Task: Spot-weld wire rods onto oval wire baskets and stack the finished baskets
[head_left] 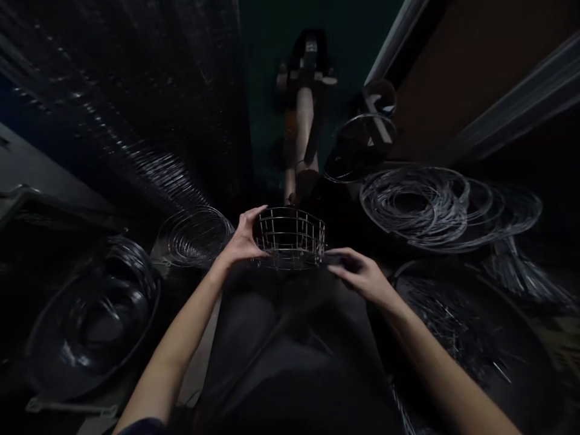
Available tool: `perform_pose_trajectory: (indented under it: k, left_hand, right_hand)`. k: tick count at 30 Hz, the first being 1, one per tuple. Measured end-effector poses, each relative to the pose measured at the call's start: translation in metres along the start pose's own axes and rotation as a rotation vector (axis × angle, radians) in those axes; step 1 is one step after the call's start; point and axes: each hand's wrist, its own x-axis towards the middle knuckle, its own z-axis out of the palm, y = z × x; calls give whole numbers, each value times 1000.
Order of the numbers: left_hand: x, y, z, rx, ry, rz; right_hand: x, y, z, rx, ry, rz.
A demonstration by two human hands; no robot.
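The left hand (pixel 242 241) grips the left end of the wire basket (pixel 290 234), thumb and fingers spread along its side. The right hand (pixel 362 275) is half curled at the basket's right end; whether it grasps a wire cannot be told. The basket is located between both hands, above the lap (pixel 294 338). Its rings and uprights appear joined, so the frame is judged largely formed; any unfinished joints are indistinguishable. Right of the basket: a large wire coil (pixel 408 202) and, nearer the person, loose wire pieces (pixel 448 320). Left of it: a smaller coil (pixel 194 241).
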Motion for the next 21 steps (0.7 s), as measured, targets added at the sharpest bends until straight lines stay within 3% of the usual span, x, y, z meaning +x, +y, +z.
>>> perform_pose_trajectory:
  k: [2,4,9,12,21]
  left_hand:
    - [2,14,5,88,-83,42]
    - [6,21,11,156,-137,58]
    - [10,21,17,202,-96,45]
    - [11,20,19,177,-56,-13]
    - [25,15,31,133,-26,-30]
  right_hand:
    - [27,-29,5,19,-201,18]
    - [47,-42,13,-52,-281,15]
    - [60,-34,32,-544,-77,-303]
    - [56,-28,34,-775,-101,-447]
    - [67,-25,20,-982,-104,-590]
